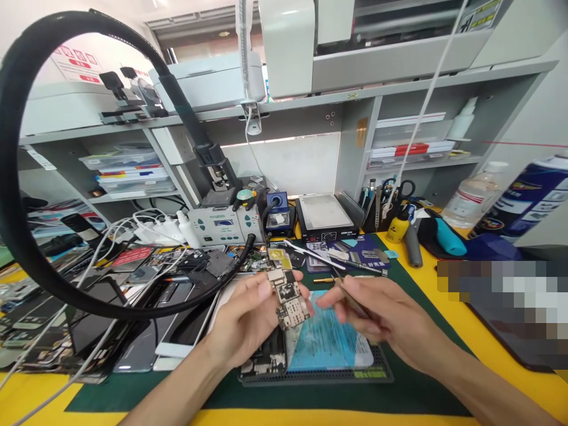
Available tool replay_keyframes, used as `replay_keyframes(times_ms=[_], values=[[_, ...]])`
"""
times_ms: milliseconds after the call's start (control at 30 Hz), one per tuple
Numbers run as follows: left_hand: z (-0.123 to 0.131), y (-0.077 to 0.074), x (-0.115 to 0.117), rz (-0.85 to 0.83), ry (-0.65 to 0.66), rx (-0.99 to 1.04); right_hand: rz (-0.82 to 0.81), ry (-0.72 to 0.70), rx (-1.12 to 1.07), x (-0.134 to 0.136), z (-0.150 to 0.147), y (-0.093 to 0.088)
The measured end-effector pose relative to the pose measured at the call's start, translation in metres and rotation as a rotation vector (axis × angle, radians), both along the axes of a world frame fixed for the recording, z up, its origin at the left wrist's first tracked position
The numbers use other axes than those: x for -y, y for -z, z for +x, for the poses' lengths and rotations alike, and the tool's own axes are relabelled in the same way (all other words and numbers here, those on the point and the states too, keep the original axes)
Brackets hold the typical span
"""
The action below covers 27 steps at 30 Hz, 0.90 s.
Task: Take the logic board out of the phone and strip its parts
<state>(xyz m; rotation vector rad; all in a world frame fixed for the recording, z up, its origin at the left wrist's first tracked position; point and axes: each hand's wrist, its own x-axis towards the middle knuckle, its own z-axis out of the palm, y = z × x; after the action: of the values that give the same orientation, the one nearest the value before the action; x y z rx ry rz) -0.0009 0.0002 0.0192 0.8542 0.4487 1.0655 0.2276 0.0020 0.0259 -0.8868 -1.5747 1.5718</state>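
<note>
My left hand (248, 313) holds a phone circuit board (293, 305) by its edges, tilted upright above the mat. Metal shields and small chips show on the board's face. In my right hand (373, 305) is a pair of tweezers (355, 300), the tips pointing up and to the left, apart from the board. Below the hands lies a blue and white pad (331, 343) on a dark tray (381, 373). Beside the pad, under my left hand, is an opened phone body (266, 358), partly hidden by the hand.
A thick black hose (13, 207) loops over the left side. Phones and parts (137, 331) crowd the left. Behind stand a soldering station (226, 225) and a heating plate (326, 213). A gold screwdriver (323, 280) lies on the green mat (426, 331). Bottles and a spray can (523, 195) stand right.
</note>
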Motion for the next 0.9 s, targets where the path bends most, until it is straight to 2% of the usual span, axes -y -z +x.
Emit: replay_keyframes(times_ms=[167, 300, 567, 900], values=[[0.001, 0.003, -0.002, -0.095, 0.104, 0.097, 0.374, 0.171, 0.278, 0.013, -0.002, 0.0], [0.004, 0.006, -0.002, -0.159, 0.148, 0.102, 0.601, 0.225, 0.386, 0.016, -0.008, 0.005], [0.013, 0.004, 0.002, -0.283, 0.174, 0.041, 0.804, 0.356, 0.441, 0.013, -0.016, 0.014], [0.014, 0.003, 0.005, -0.328, 0.254, -0.003, 0.955, 0.339, 0.502, 0.014, -0.016, 0.012]])
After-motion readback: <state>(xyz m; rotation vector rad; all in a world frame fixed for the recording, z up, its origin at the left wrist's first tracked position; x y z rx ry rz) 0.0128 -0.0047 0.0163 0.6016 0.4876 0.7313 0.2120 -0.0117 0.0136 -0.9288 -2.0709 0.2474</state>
